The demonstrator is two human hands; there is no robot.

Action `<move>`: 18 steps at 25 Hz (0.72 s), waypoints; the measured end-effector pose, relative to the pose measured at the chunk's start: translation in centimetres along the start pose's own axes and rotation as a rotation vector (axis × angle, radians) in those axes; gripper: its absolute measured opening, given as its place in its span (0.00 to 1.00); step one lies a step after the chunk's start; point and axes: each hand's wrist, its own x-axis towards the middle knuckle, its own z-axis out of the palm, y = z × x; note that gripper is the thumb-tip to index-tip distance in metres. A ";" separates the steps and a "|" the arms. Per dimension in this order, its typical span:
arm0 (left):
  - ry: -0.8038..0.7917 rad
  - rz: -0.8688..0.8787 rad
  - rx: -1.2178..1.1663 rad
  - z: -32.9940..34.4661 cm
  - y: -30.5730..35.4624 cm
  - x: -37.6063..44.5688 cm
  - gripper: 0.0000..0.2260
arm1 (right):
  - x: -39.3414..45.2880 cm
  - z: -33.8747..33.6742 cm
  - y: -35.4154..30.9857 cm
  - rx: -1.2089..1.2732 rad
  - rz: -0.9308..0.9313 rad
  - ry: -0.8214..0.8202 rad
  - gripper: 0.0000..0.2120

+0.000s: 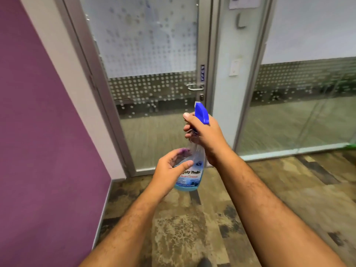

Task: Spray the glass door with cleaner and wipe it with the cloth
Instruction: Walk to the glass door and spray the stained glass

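The glass door (154, 54) stands straight ahead in a grey metal frame, frosted with dots above and clear below, and its lever handle (194, 87) is on its right side. In front of it I hold a clear spray bottle (189, 178) of blue glass cleaner upright, its blue trigger head (201, 112) pointing at the door. My right hand (204, 137) grips the bottle's neck just under the trigger head. My left hand (173, 166) cups the bottle's body, thumb across the front and fingers behind. No cloth is in view.
A purple wall (48, 122) runs along the left. A fixed glass panel (298, 112) sits to the right of the door, past a white post with a light switch (234, 67). Something green (351, 145) shows at the right edge. Patterned carpet (231, 218) covers the floor.
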 end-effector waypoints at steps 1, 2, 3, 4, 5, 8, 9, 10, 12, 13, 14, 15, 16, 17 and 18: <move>0.024 0.001 0.002 -1.3 -0.1 1.7 0.18 | 2.3 1.3 0.3 -0.002 -0.005 -0.034 0.15; 0.043 0.002 0.009 -2.4 -0.2 3.5 0.18 | 4.5 2.5 0.7 -0.006 -0.013 -0.054 0.16; 0.051 -0.001 0.013 -3.4 -0.1 5.4 0.18 | 6.7 3.5 1.1 -0.010 -0.024 -0.057 0.17; 0.058 -0.002 0.029 -4.6 0.0 7.4 0.19 | 9.1 4.6 1.6 -0.012 -0.037 -0.051 0.17; 0.060 -0.003 0.054 -5.6 0.3 9.3 0.19 | 11.2 5.5 2.0 -0.013 -0.057 -0.033 0.16; 0.119 0.028 0.179 -8.3 0.9 15.5 0.20 | 18.0 8.1 2.2 -0.030 -0.145 0.000 0.14; 0.155 0.044 0.234 -9.0 1.2 17.7 0.20 | 20.4 8.9 2.1 -0.046 -0.181 -0.004 0.13; 0.189 0.064 0.294 -9.6 1.6 20.0 0.20 | 22.8 9.7 2.0 -0.057 -0.211 -0.013 0.13; 0.237 0.105 0.377 -10.8 2.4 24.6 0.20 | 27.3 11.1 1.6 -0.054 -0.254 -0.037 0.14; 0.245 0.118 0.391 -11.3 3.0 26.6 0.19 | 29.2 11.5 1.3 -0.055 -0.273 -0.040 0.14; 0.255 0.133 0.393 -11.7 3.5 28.3 0.19 | 31.0 11.8 1.0 -0.059 -0.296 -0.043 0.13; 0.269 0.145 0.389 -12.0 3.9 30.0 0.20 | 32.8 12.1 0.7 -0.059 -0.317 -0.045 0.13; 0.281 0.149 0.383 -12.3 4.2 31.5 0.19 | 34.5 12.4 0.5 -0.057 -0.331 -0.046 0.14; 0.290 0.147 0.372 -12.6 4.4 32.9 0.19 | 35.9 12.7 0.4 -0.058 -0.338 -0.045 0.14; 0.297 0.149 0.361 -13.0 4.3 34.1 0.17 | 37.2 13.0 0.4 -0.065 -0.346 -0.037 0.15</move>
